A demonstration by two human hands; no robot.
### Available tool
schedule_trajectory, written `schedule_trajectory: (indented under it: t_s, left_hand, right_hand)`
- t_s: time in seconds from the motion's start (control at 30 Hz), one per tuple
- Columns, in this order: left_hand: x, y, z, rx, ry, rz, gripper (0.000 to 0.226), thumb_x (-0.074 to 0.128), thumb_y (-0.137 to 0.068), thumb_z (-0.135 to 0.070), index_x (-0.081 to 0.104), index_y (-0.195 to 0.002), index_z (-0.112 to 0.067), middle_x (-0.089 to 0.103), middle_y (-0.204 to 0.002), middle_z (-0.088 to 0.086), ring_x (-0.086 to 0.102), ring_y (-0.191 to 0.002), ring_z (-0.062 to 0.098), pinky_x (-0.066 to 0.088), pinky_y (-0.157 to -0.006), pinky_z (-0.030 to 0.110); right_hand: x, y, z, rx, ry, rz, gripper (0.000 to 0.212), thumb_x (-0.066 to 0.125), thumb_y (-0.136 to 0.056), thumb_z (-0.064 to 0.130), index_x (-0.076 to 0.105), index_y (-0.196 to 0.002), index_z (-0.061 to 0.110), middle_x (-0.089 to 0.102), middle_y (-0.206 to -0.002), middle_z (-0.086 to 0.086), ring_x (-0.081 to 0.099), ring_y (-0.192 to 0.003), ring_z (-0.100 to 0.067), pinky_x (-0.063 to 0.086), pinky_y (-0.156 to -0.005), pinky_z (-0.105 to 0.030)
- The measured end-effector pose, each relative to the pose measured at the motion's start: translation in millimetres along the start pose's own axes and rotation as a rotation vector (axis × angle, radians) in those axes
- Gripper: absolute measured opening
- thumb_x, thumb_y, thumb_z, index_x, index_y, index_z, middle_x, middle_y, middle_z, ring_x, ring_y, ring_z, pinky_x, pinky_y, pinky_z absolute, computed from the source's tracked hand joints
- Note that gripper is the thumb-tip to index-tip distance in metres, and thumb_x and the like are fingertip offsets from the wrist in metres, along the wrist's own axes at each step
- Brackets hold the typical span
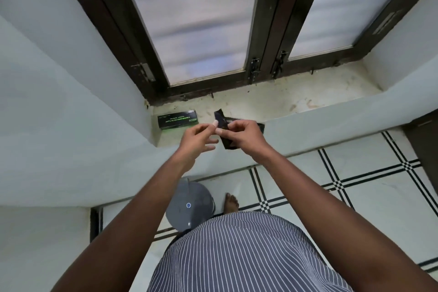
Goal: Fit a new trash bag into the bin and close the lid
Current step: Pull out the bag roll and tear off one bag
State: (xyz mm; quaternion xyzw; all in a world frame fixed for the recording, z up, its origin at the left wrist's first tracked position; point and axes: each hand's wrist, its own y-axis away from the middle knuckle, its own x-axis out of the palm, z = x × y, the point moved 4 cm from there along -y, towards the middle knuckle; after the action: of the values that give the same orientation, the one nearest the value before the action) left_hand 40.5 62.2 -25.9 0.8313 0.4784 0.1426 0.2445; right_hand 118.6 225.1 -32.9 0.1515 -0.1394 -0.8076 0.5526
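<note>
the person's right hand [244, 136] is closed around a folded black trash bag [224, 129], thumb and fingers pinching its flat, glossy strip so that one end sticks up past the fingers and the other hangs below the palm. the left hand [198, 141] is loosely spread beside it, its thumb and forefinger touching the bag's upper edge while the other fingers curl free; it grips nothing firmly. both bare forearms reach forward from the bottom of the view, over a striped shirt [237, 253].

the hands are raised above a pale, stained window sill [284, 99]. on the sill, left of the hands, lies a black box with green print [177, 119]. behind it stands a dark-framed window [203, 23] with frosted panes.

lower down, on the tiled floor [355, 187] with black line patterns, a grey round bin [189, 206] sits against the wall, its lid shut, just beside a bare foot [231, 202].
</note>
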Motion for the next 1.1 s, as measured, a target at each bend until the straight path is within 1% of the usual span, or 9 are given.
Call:
schedule_trajectory:
  t_s: [0.13,0.2,0.3,0.4,0.5,0.6,0.73,0.9,1.1]
  left_hand:
    - [-24.3,36.2,1.3,-0.006,0.120,0.083,0.033,0.077,-0.100,-0.032,0.078,-0.123,-0.007,0.080,-0.102,0.005,0.073,-0.095,0.024,0.062,-0.078,0.030]
    - [-34.9,60.1,2.8,-0.027,0.165,0.140,0.048,0.074,-0.099,-0.050,0.079,-0.123,-0.009,0.080,-0.104,0.005,0.076,-0.095,0.021,0.063,-0.080,0.031]
    - [-50.9,100.0,7.5,0.019,0.112,0.270,0.066,0.073,-0.089,-0.071,0.081,-0.124,-0.017,0.080,-0.116,0.007,0.077,-0.101,0.022,0.063,-0.087,0.035]
    - [-70.2,142.1,21.1,0.120,0.045,0.328,0.066,0.087,-0.082,-0.060,0.076,-0.129,-0.015,0.078,-0.124,0.014,0.078,-0.106,0.029,0.064,-0.090,0.041]
    - [-90.3,176.8,41.0,0.197,-0.010,0.220,0.041,0.094,-0.083,-0.034,0.081,-0.116,-0.014,0.082,-0.112,0.016,0.081,-0.099,0.031,0.067,-0.090,0.043]
    - [-112.6,204.1,59.9,0.211,0.076,0.109,0.023,0.084,-0.094,-0.020,0.080,-0.111,-0.005,0.082,-0.105,0.014,0.080,-0.095,0.029,0.064,-0.087,0.037]
    - [-136.8,234.8,82.5,0.185,0.199,-0.001,0.017,0.079,-0.099,-0.023,0.079,-0.109,-0.009,0.081,-0.113,0.014,0.077,-0.104,0.027,0.062,-0.102,0.046]
    - [-137.7,272.1,95.6,0.179,0.307,-0.061,0.013,0.072,-0.104,-0.020,0.079,-0.094,-0.015,0.082,-0.105,0.010,0.077,-0.095,0.021,0.063,-0.096,0.041]
    - [-126.6,294.3,89.1,0.255,0.396,-0.106,0.025,0.070,-0.104,-0.011,0.063,-0.082,-0.018,0.071,-0.089,0.004,0.071,-0.082,0.016,0.064,-0.082,0.031]
  right_hand:
    - [24.2,41.1,13.5,-0.055,-0.070,-0.021,0.041,0.102,-0.076,0.039,0.064,-0.068,0.026,0.064,-0.071,0.003,0.061,-0.069,-0.015,0.052,-0.066,-0.031]
    - [41.2,63.0,20.5,-0.099,-0.093,-0.005,0.044,0.102,-0.076,0.032,0.060,-0.070,0.020,0.061,-0.072,-0.005,0.055,-0.070,-0.019,0.048,-0.069,-0.035]
    - [72.5,97.6,27.1,-0.121,-0.224,0.072,0.048,0.097,-0.073,0.039,0.054,-0.067,0.017,0.058,-0.062,-0.003,0.055,-0.055,-0.014,0.050,-0.056,-0.026]
    - [99.5,129.2,26.6,-0.101,-0.219,0.088,0.061,0.084,-0.075,0.061,0.057,-0.070,0.006,0.059,-0.058,-0.003,0.056,-0.050,-0.013,0.048,-0.050,-0.023]
    - [124.8,159.0,21.3,-0.044,-0.230,0.097,0.078,0.080,-0.075,0.069,0.066,-0.088,-0.006,0.061,-0.079,-0.021,0.062,-0.069,-0.030,0.055,-0.065,-0.035]
    - [139.9,185.1,10.4,0.010,-0.223,0.162,0.060,0.082,-0.089,0.058,0.076,-0.098,-0.001,0.062,-0.084,-0.018,0.057,-0.062,-0.019,0.055,-0.070,-0.035]
    - [144.5,213.5,-3.6,0.010,-0.267,0.198,0.016,0.080,-0.102,0.029,0.083,-0.096,0.014,0.075,-0.085,-0.001,0.058,-0.061,-0.008,0.061,-0.072,-0.028]
    - [148.6,242.3,-8.2,-0.041,-0.183,0.056,0.025,0.081,-0.101,0.037,0.075,-0.081,0.022,0.070,-0.074,0.012,0.059,-0.065,-0.002,0.057,-0.073,-0.028]
    - [144.9,251.9,-0.6,-0.072,-0.266,0.087,0.026,0.075,-0.105,0.036,0.070,-0.089,0.017,0.069,-0.086,0.003,0.062,-0.071,-0.010,0.061,-0.078,-0.029]
